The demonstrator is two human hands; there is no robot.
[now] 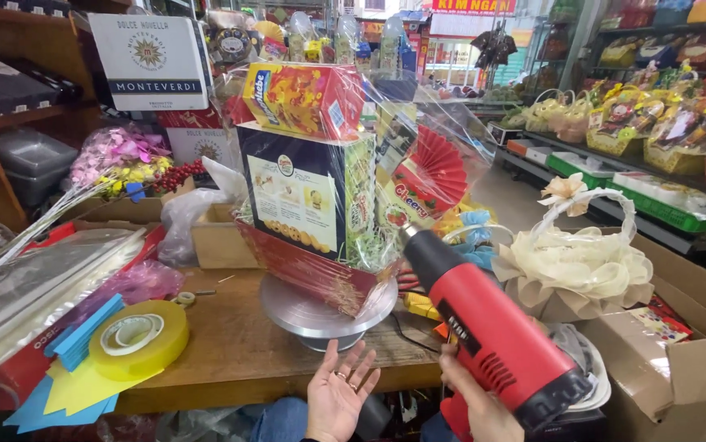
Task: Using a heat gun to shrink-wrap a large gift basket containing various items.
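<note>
1. I stand in a gift shop at a wooden worktable [238,344], shelves of wrapped baskets behind.
2. The gift hamper [320,205] sits on a silver turntable [324,307], its boxes already stacked and cellophane drawn around them.
3. My right hand [484,405] is closed around the grip of the red heat gun [484,327], nozzle aimed at the hamper's lower right corner.
4. My left hand [338,394] is open, palm up, holding nothing, just below the turntable.
5. The film looks loose near the top of the hamper, so I judge shrinking is unfinished.

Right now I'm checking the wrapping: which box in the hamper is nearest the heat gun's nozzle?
The dark blue biscuit box, low beside the heat gun nozzle; the red-and-yellow box sits on top.
</note>
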